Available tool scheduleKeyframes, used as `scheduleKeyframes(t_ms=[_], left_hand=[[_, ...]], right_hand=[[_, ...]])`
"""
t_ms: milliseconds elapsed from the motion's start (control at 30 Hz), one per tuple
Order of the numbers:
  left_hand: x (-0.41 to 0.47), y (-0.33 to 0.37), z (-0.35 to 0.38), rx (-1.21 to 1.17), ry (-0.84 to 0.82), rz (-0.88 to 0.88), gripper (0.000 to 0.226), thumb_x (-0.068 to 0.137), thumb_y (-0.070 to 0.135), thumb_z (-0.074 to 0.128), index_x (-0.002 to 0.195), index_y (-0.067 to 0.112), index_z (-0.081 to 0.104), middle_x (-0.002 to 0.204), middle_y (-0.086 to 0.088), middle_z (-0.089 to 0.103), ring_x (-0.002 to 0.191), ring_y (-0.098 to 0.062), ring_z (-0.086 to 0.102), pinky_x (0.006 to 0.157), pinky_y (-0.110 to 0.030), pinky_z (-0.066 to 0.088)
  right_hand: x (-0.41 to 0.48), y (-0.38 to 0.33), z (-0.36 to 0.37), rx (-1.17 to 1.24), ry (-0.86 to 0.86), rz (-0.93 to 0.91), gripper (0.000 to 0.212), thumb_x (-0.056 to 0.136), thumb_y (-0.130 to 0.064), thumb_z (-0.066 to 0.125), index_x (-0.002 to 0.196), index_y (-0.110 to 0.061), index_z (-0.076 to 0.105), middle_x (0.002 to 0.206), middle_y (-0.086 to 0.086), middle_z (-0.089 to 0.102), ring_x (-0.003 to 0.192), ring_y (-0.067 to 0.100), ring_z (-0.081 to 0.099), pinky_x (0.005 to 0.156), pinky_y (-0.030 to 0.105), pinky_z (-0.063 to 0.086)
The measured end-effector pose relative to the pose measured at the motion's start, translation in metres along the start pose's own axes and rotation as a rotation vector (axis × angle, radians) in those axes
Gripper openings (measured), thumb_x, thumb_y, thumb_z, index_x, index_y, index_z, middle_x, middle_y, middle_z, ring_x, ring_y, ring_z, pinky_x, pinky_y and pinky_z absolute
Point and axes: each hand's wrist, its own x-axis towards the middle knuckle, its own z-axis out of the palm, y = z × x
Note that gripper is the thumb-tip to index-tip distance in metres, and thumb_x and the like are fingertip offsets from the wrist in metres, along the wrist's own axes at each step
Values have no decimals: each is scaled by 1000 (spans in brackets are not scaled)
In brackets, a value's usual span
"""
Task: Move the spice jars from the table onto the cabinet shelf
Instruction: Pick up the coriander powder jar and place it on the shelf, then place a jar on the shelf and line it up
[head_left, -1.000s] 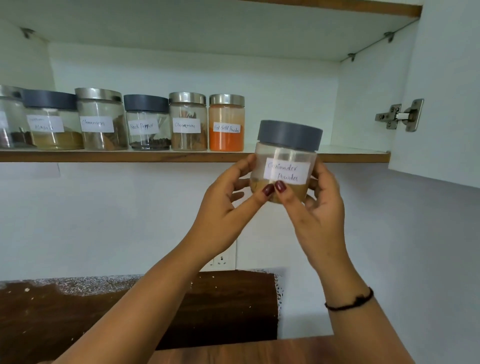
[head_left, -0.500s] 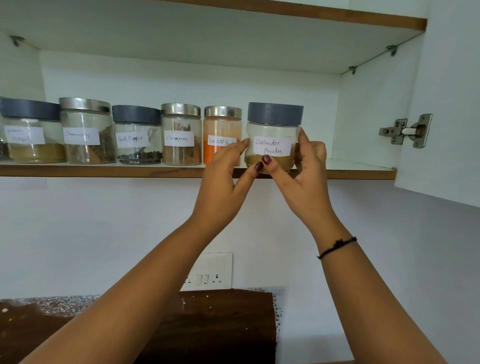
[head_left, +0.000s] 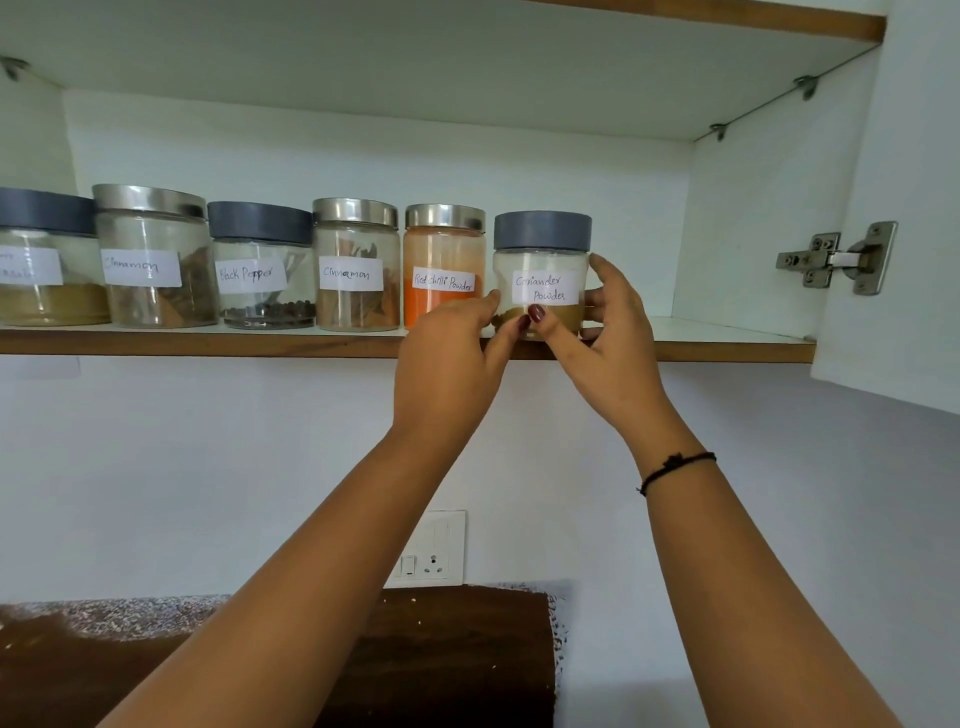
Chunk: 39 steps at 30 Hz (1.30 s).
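Fingers (head_left: 609, 276) around coriander jar (head_left: 541, 255)

There is one camera, worn on the person's head, and it faces forward and somewhat upward into the open cabinet. It sits a little above the shelf (head_left: 208, 344), whose white top just shows at the right. It is below the top board (head_left: 415, 62), whose underside fills the upper part of the view.

It is close. Both arms run in from the bottom edge, and the left hand (head_left: 447, 358) and right hand (head_left: 610, 353) meet near the middle at the coriander jar (head_left: 541, 260). The jars (head_left: 353, 265) run off the left edge, and the door (head_left: 914, 156) with its hinge (head_left: 836, 262) closes the right. The lens is wide enough to take in the socket (head_left: 432, 551) and table (head_left: 457, 654) far below.
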Motion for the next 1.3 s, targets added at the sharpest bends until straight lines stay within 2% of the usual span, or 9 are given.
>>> scheduleKeyframes(t_ms=[100, 333, 633, 733, 867, 1000, 1100, 1200, 1300], left_hand=[[2, 1, 1, 34, 11, -22, 35, 98, 37, 60, 121, 14, 71, 107, -6, 75, 93, -20, 70, 82, -32, 54], [0, 3, 8, 121, 14, -49, 34, 99, 34, 60, 127, 18, 68, 111, -5, 74, 99, -21, 69, 91, -37, 55], [-3, 2, 8, 129, 57, -9, 28, 98, 29, 61, 122, 18, 72, 111, -5, 75, 99, -23, 70, 91, -36, 54], [-4, 0, 8, 135, 75, 16, 25, 99, 23, 60, 118, 15, 73, 109, -7, 76, 98, -26, 70, 90, -38, 56], [-5, -2, 10, 128, 88, 30, 23, 98, 20, 59, 114, 16, 75, 104, -5, 76, 92, -24, 70, 84, -33, 56], [-16, -12, 7, -1, 55, 53, 22, 95, 15, 64, 114, 15, 75, 114, -3, 75, 107, -21, 69, 99, -29, 47], [-45, -19, -3, -153, 20, 70, 27, 94, 26, 68, 120, 19, 73, 124, 6, 70, 119, -5, 61, 103, -26, 48], [-85, -15, -22, -310, -15, -31, 24, 95, 29, 67, 116, 22, 75, 118, 13, 71, 113, 3, 62, 94, -13, 49], [-124, -7, -37, -493, -42, -150, 17, 97, 22, 63, 104, 19, 77, 104, 12, 75, 106, -4, 67, 89, -14, 50]], right_hand=[[1, -1, 3, -40, 22, 1, 79, 86, -46, 72, 150, -22, 32, 141, 5, 46, 120, 19, 55, 92, 33, 57], [2, -5, 11, -135, 75, -9, 72, 85, -49, 71, 145, -24, 42, 129, 3, 59, 116, 23, 56, 91, 41, 57], [2, -10, 18, -278, 83, 24, 73, 87, -51, 67, 147, -19, 41, 131, 5, 61, 122, 25, 49, 89, 29, 44], [1, -12, 20, -367, 84, 15, 73, 86, -51, 68, 144, -15, 43, 132, 7, 60, 124, 27, 47, 92, 34, 46], [0, -10, 18, -283, 103, 70, 83, 84, -50, 71, 150, -13, 35, 142, 8, 52, 131, 27, 45, 103, 40, 46], [-27, -13, 10, 92, 312, 92, 43, 89, -32, 72, 124, -11, 59, 116, 2, 64, 103, 14, 61, 86, 25, 56], [-74, -18, -4, 219, 357, 70, 13, 93, -18, 68, 101, -9, 68, 91, -6, 66, 84, 0, 61, 70, 10, 50], [-123, -19, -12, 259, 232, 113, 6, 94, -16, 66, 93, -12, 71, 87, -2, 70, 83, 7, 65, 68, 22, 56], [-160, -29, -14, 257, 128, 112, 5, 92, -19, 67, 92, -21, 72, 89, -1, 72, 87, 18, 67, 69, 39, 61]])
